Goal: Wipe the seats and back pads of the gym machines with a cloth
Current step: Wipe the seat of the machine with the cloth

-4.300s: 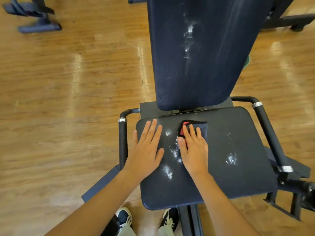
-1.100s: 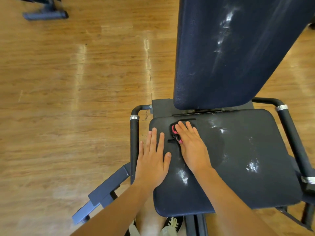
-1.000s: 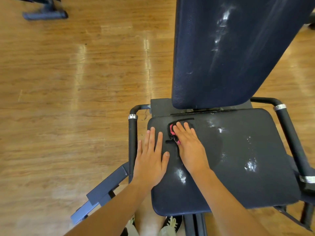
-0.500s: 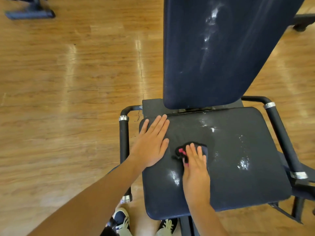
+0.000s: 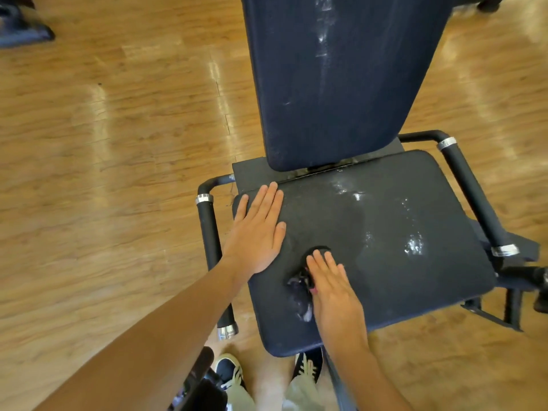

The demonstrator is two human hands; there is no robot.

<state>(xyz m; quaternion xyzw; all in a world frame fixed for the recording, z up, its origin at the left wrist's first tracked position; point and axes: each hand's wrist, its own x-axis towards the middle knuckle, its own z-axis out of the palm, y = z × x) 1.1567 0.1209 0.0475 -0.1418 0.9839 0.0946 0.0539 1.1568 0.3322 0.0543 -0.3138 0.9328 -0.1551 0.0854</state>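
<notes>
A dark padded seat with white wet patches fills the middle of the head view. Behind it the dark blue back pad stands upright, streaked with white. My right hand lies flat with straight fingers on a dark cloth with a pink edge, pressing it onto the seat's front left part. Most of the cloth is hidden under the palm. My left hand rests flat, fingers straight, on the seat's left rear corner.
Black tubular handles with silver rings run along the seat's left side and right side. Wooden floor surrounds the machine. Another machine's foot sits at the far left. My shoes are below the seat's front edge.
My right hand has dragged the cloth from the seat's rear toward its front edge. My left hand has slid up to the seat's left rear corner.
</notes>
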